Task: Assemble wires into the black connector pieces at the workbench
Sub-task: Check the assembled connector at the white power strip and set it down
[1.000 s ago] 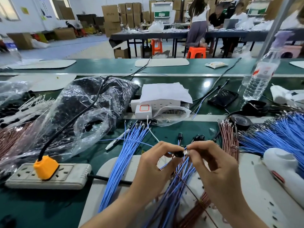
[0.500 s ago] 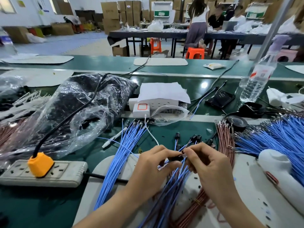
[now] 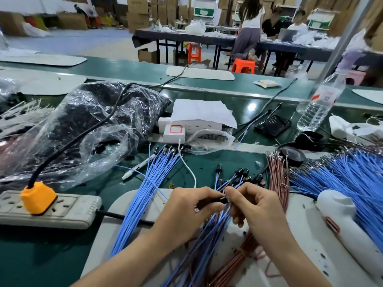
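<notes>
The connector (image 3: 220, 200), a small black piece, is between your two hands, held just above the white mat (image 3: 132, 206) and a little below the middle of the view. Your left hand (image 3: 186, 212) pinches its body, with the thumb and first fingers curled around it. Your right hand (image 3: 255, 208) meets it from 3 o'clock with curled fingers and pinches a thin wire (image 3: 225, 197) at the connector's open end; the colour of this wire is too small to tell. At 12 o'clock from your hands, several finished connectors (image 3: 240, 172) lie on the green bench (image 3: 207, 166), each with wires going toward you. A blue bundle (image 3: 145, 193) runs from 11 o'clock down to 7 o'clock, partly on the mat. A brown bundle (image 3: 277, 179) lies at 2 o'clock, and beside it, farther right, is a big blue heap (image 3: 352, 179). A white tool (image 3: 342, 216) rests on the mat at 3 o'clock. At 9 o'clock is a power strip (image 3: 68, 210) with an orange plug (image 3: 38, 197) in it. A plastic bag (image 3: 93, 125) of dark parts is at 10 o'clock, and a bottle (image 3: 319, 104) stands at 1 o'clock near a phone (image 3: 272, 125).
</notes>
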### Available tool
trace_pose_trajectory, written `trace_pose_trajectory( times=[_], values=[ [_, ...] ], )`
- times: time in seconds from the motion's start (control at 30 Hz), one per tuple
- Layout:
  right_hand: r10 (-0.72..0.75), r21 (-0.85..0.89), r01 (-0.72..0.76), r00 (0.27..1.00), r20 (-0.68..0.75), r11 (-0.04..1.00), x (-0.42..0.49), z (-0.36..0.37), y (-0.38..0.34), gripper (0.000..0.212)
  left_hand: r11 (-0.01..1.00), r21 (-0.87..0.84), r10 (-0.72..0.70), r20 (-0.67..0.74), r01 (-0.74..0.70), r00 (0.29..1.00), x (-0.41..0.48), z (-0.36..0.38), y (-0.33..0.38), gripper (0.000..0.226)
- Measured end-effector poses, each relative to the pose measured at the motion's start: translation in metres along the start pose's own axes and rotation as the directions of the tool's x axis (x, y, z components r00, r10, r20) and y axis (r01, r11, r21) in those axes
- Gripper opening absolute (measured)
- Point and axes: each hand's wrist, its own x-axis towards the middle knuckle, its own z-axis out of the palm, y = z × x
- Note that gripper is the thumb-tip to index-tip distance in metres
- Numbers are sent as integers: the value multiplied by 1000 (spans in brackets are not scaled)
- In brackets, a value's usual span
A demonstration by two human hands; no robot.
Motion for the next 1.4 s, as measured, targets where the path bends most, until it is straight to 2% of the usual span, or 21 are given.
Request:
trace_pose_trajectory(
  times=[0.13, 0.3, 0.4, 0.63, 0.73, 0.83, 0.9, 1.03, 1.17, 1.3, 1.4],
  values=[
    [-2, 46, 0, 999, 51, 999, -1, 0, -3, 28, 999, -2, 32, 10, -32, 999, -1, -2, 3, 22],
    [75, 216, -91, 994, 78, 972, -2, 2, 0, 22, 999, -47, 0, -4, -1, 1000, -2, 0, 3, 25],
    [85, 275, -107, 992, 91, 955, 0, 1, 1, 12, 997, -62, -43, -9, 43, 999, 0, 0, 0, 12],
    [51, 230, -94, 981, 189, 969, 5, -9, -2, 8, 992, -119, -52, -8, 51, 999, 1, 0, 2, 10],
    [20, 155, -53, 978, 210, 986, 3, -10, -4, 10, 994, -102, -34, 13, 35, 999, 0, -1, 0, 26],
    [1, 143, -31, 979, 204, 989, 2, -9, -6, 9, 990, -134, -33, 54, 40, 998, 0, -3, -1, 19],
    [38, 172, -79, 972, 230, 982, 3, -11, -5, 10, 983, -175, -47, 81, 60, 996, 1, -4, -3, 8],
    [97, 283, -187, 948, 305, 941, 5, -12, -3, 19, 965, -247, -63, 92, 84, 994, 1, -5, -2, 5],
    [117, 319, -219, 944, 309, 922, 7, -14, 1, 12, 962, -262, -43, 143, 80, 989, 1, -4, 0, 16],
    [92, 340, -198, 949, 302, 920, 7, -14, 0, 11, 963, -256, -45, 130, 78, 990, 2, -2, -1, 10],
    [35, 389, -105, 982, 185, 915, 10, -16, -2, 12, 955, -285, -53, 92, 78, 994, 3, -3, -1, 8]
  ],
)
